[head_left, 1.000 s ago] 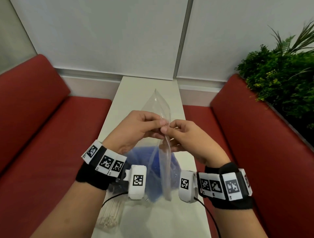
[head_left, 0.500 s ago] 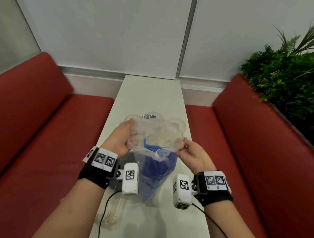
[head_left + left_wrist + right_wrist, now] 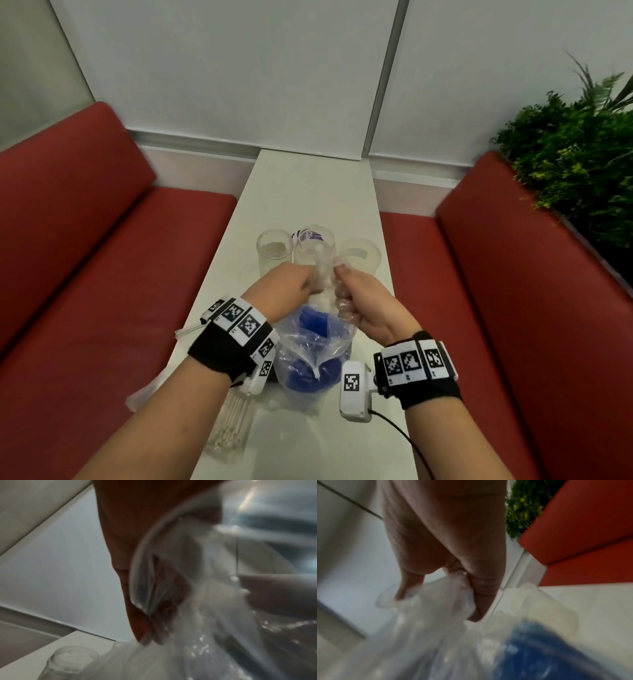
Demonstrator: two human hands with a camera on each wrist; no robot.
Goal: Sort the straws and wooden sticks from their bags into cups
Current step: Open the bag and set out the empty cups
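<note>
Barely begun, judging by the three clear cups (image 3: 274, 253) near the table's (image 3: 308, 185) far end, with no straws or sticks visible in them. Left hand (image 3: 284, 291) and right hand (image 3: 359, 305) both fisted on the gathered neck of the clear bag of blue straws (image 3: 313, 346), standing mid-table just short of the cups. Bag not yet emptied. Second bag of pale wooden sticks (image 3: 233, 425) lying untouched at the near left edge, partly under the left forearm. Red benches (image 3: 85, 274) either side; green plant (image 3: 575, 164) far right. Cups partly masked by the hands.
</note>
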